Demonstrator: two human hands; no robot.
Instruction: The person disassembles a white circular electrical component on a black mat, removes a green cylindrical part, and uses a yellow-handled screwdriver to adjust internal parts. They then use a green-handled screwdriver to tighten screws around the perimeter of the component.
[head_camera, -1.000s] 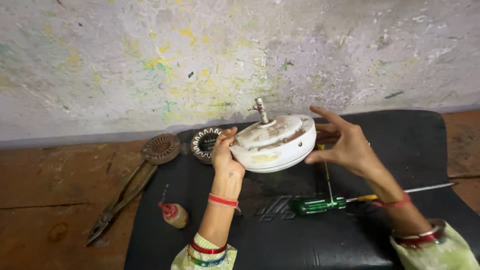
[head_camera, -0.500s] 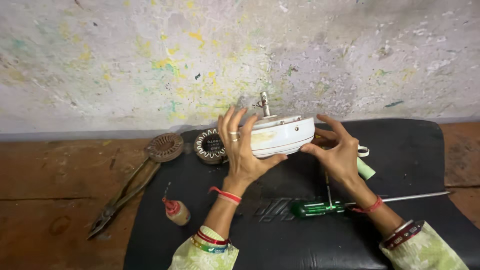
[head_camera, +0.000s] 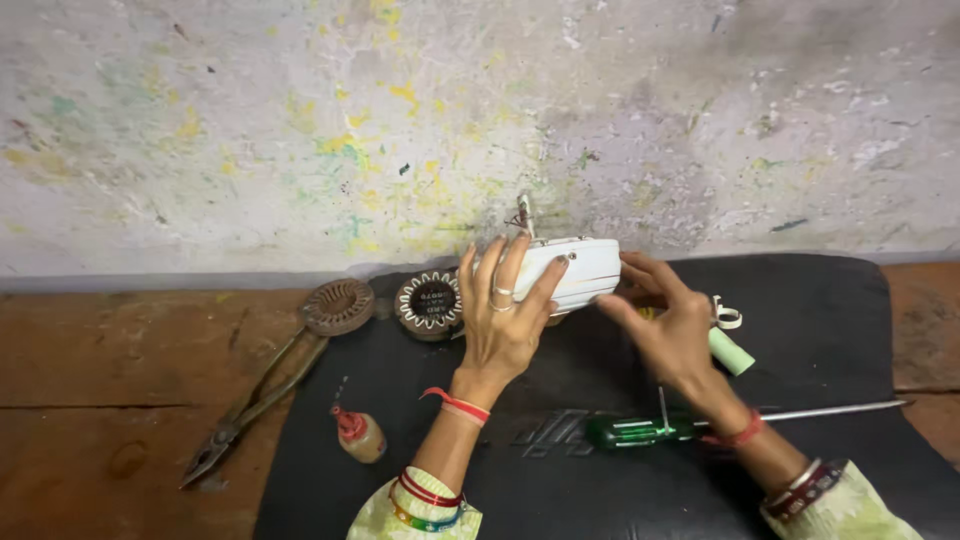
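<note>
While both hands gripped it, the white motor housing (head_camera: 565, 272) stood at frame centre, tilted on edge, shaft up. Left hand (head_camera: 502, 318) spread wide across its face; right hand (head_camera: 668, 325) curled on the rim, perhaps underneath. A green screwdriver (head_camera: 640, 430) lay lower right.

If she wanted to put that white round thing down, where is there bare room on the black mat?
The black mat lies bare at its right end, beyond the pale green cylinder, and along the near edge under the green-handled screwdriver. It is crowded at the far left corner, where the copper-wound coil ring sits beside the left hand.
</note>
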